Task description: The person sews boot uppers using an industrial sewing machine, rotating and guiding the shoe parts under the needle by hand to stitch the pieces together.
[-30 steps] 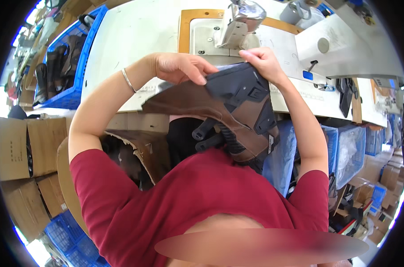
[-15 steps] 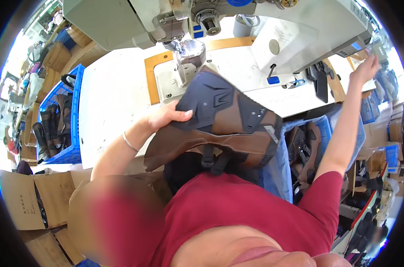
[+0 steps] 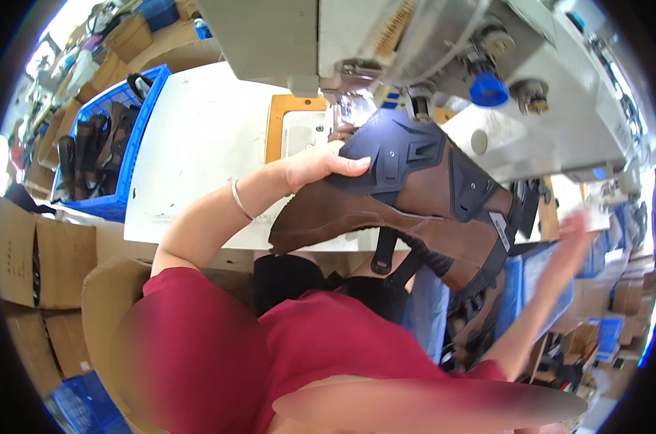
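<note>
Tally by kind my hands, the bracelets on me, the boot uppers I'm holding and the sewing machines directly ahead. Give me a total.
Hands: 2 (left hand, right hand, blurred)
Bracelet: 1
Boot upper: 1
Sewing machine: 1
Total: 5

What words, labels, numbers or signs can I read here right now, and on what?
No text reads clearly.
White tag on the brown-and-black boot upper: too small to read.
Cardboard box at left: printed marks, too small to read.
Sewing table, near its front edge: marks too faint to read.
Yellowish strip on the sewing machine: too blurred to read.
</note>
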The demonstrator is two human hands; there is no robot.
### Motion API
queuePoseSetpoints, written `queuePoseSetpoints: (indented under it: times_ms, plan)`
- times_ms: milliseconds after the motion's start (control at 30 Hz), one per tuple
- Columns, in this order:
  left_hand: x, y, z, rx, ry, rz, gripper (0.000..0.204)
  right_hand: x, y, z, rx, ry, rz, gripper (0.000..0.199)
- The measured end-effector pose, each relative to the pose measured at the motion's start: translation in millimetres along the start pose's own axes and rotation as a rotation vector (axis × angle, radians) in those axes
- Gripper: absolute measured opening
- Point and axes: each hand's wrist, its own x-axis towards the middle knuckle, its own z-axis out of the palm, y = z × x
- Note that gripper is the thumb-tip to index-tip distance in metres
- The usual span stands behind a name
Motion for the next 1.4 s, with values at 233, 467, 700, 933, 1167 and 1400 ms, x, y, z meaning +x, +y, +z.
queuePoseSetpoints:
  times_ms: [233,467,700,933,1167,1400]
  plan:
    - [-7.1,24.7,9.2,0.104,0.317,0.014,0.050,-64.6,-41.9,109.3,-0.053,-0.473,0.024,0.063]
    - [-21.1,14.5,-35.6,-0.443,0.335,-0.008,0.041,17.6,-43.4,188.5,0.002,-0.646,0.235,0.036]
    - [-28.0,16.9,-50.6,-0.192,0.223,-0.002,0.043,4.4,-43.9,191.8,0.023,-0.542,0.229,0.038]
    - [-28.4,40.0,-48.0,0.195,0.317,0.179,0.054,-25.3,-62.3,193.3,0.113,-0.465,0.223,0.036]
    - [-24.8,41.6,-59.1,0.150,0.289,0.187,0.055,-43.5,-72.6,190.0,0.059,-0.454,0.321,0.064]
    - [-24.9,43.6,-52.1,0.237,0.330,0.214,0.045,-39.9,-71.5,187.9,0.035,-0.477,0.276,0.062]
